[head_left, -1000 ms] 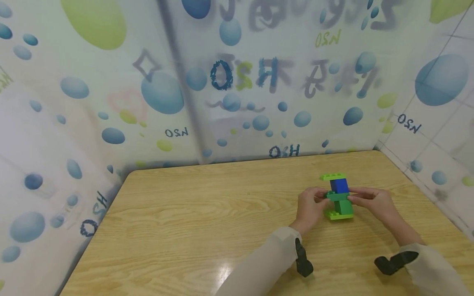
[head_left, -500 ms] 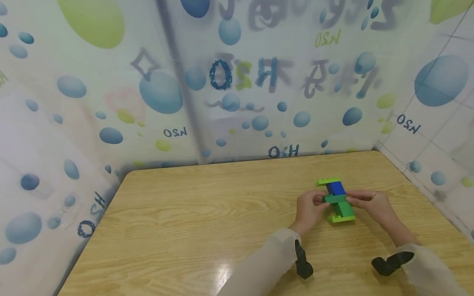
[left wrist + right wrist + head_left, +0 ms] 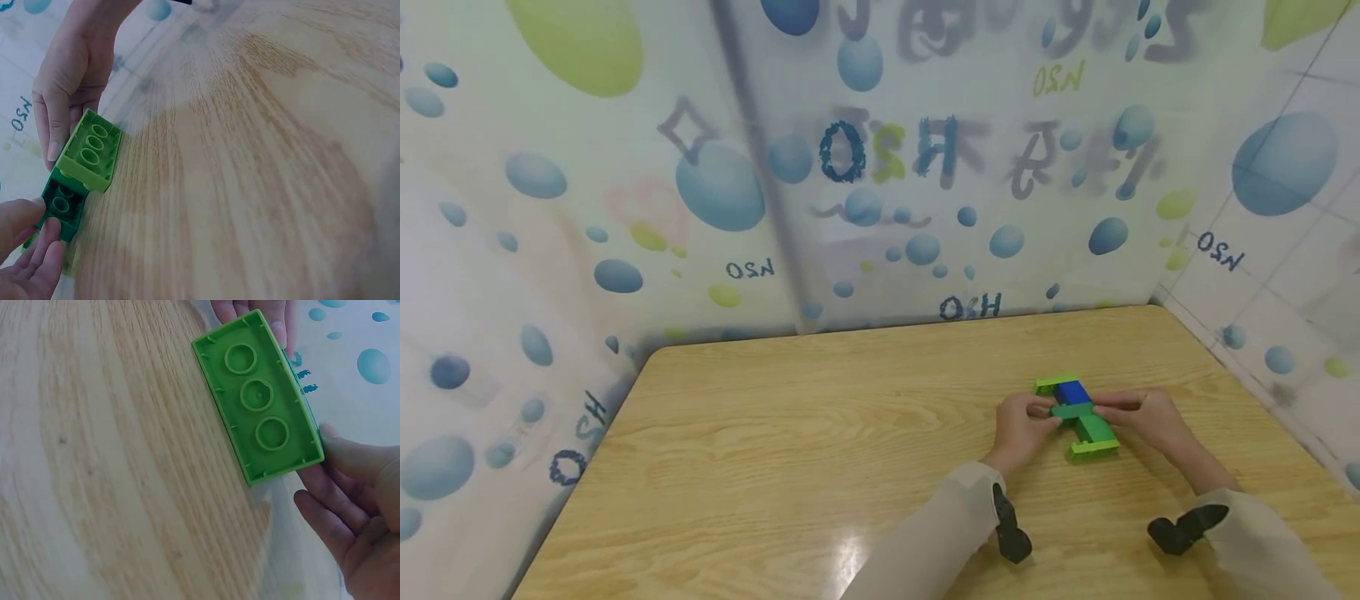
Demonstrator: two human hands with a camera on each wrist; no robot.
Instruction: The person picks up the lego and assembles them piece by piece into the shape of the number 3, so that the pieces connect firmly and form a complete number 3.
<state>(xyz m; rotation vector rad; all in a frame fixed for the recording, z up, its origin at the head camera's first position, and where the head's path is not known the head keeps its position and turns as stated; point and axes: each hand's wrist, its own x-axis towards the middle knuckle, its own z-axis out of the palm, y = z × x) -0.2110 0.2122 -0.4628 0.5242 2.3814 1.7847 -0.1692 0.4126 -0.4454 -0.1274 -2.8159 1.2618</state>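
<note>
Both hands hold a small toy-brick build over the right part of the table in the head view. A dark green brick (image 3: 1071, 411) crosses its middle, between a blue brick (image 3: 1073, 392) and a green brick (image 3: 1096, 430). Lime bricks cap the two ends, a far one (image 3: 1055, 383) and a near one (image 3: 1093, 450). My left hand (image 3: 1018, 429) pinches the left end of the dark green brick between thumb and fingers. From the other side my right hand (image 3: 1146, 417) pinches the middle. The right wrist view shows the near lime brick's hollow underside (image 3: 256, 397) with three rings.
A wood-grain table (image 3: 775, 458) lies under the hands. Behind it hangs a white wall covering (image 3: 880, 250) with blue and green drops, and a similar wall stands at the right. Both sleeves carry dark wrist straps (image 3: 1012, 533).
The brick build has tipped, its far end leaning left and dropping while the near lime brick's underside turns toward the head camera. Both hands have shifted slightly left and nearer with it.
</note>
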